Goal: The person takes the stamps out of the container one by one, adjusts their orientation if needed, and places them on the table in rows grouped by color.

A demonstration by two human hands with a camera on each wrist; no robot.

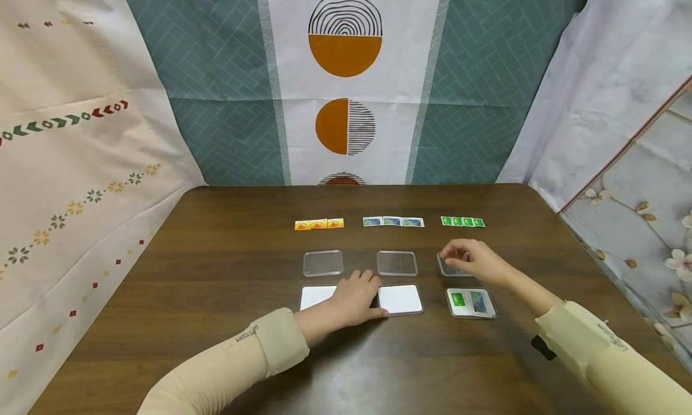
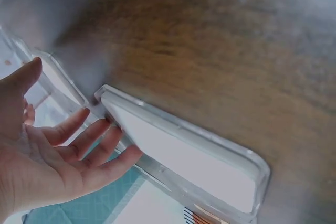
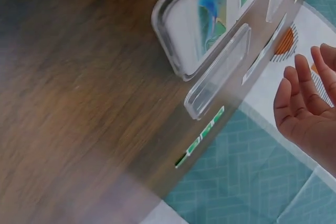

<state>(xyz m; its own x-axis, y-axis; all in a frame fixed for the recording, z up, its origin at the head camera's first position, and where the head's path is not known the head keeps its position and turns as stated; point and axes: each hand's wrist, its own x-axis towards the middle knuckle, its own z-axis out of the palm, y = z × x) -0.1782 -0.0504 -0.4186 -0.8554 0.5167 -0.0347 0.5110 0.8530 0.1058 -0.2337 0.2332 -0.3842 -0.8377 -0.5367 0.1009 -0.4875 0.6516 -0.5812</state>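
My left hand (image 1: 354, 299) lies between two clear cases with white inserts, the left white-filled case (image 1: 316, 296) and the middle white-filled case (image 1: 400, 299). Its fingers are extended in the left wrist view, near the case edges; whether they press a case I cannot tell. Over the right clear lid (image 1: 450, 269) hovers my right hand (image 1: 476, 260), fingers loosely bent with nothing seen between them. Just below it sits the right case (image 1: 471, 303), whose white insert bears a small green sticker (image 1: 458, 299) and a larger landscape sticker (image 1: 479, 302).
Two more clear lids, left (image 1: 323, 263) and middle (image 1: 397, 263), lie behind the white-filled cases. Farther back run rows of orange stickers (image 1: 319, 224), landscape stickers (image 1: 393, 221) and green stickers (image 1: 462, 221). Patterned curtains (image 1: 227, 90) enclose the brown table (image 1: 216, 271).
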